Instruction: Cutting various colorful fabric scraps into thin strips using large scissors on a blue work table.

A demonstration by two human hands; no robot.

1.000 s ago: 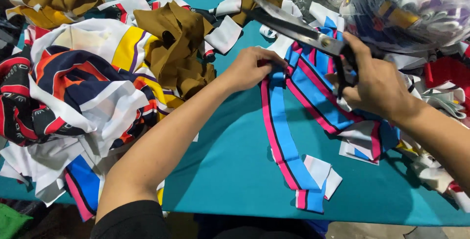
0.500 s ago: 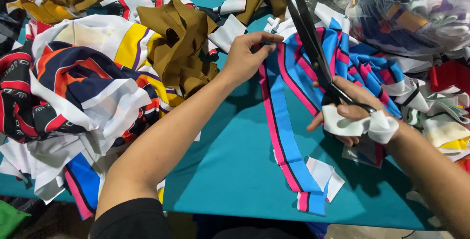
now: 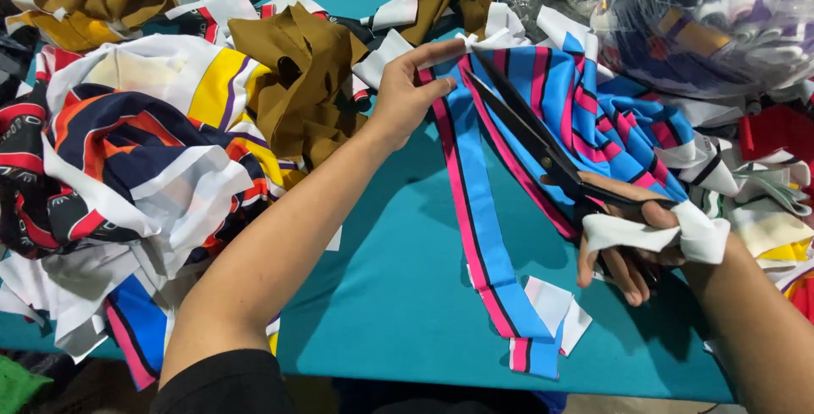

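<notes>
Blue fabric with pink and black stripes point(image 3: 543, 117) lies on the teal table point(image 3: 398, 295), spread from the far right down to a narrow strip point(image 3: 475, 227) that ends near the front edge beside small white offcuts point(image 3: 555, 308). Your left hand point(image 3: 407, 92) pinches the far end of the strip, thumb and fingers closed on the cloth edge. Your right hand point(image 3: 632, 244) grips the handles of the black scissors point(image 3: 526, 130), a white cloth wrap point(image 3: 653, 232) across its knuckles; the blades point away from you, lie over the fabric and appear nearly closed. To cut well, hold the strip taut with the left hand, keep the blades parallel to the pink stripe, and keep the left fingers outside the blade line. A heap of mixed scraps point(image 3: 127, 168) and brown cloth point(image 3: 297, 75) sits to the left, and a clear bag of pieces point(image 3: 712, 16) at the far right; keep both off the cutting line. Compared with half a second ago, the left hand remains on the strip end and the scissors remain aimed up the stripe, with little change in position.
</notes>
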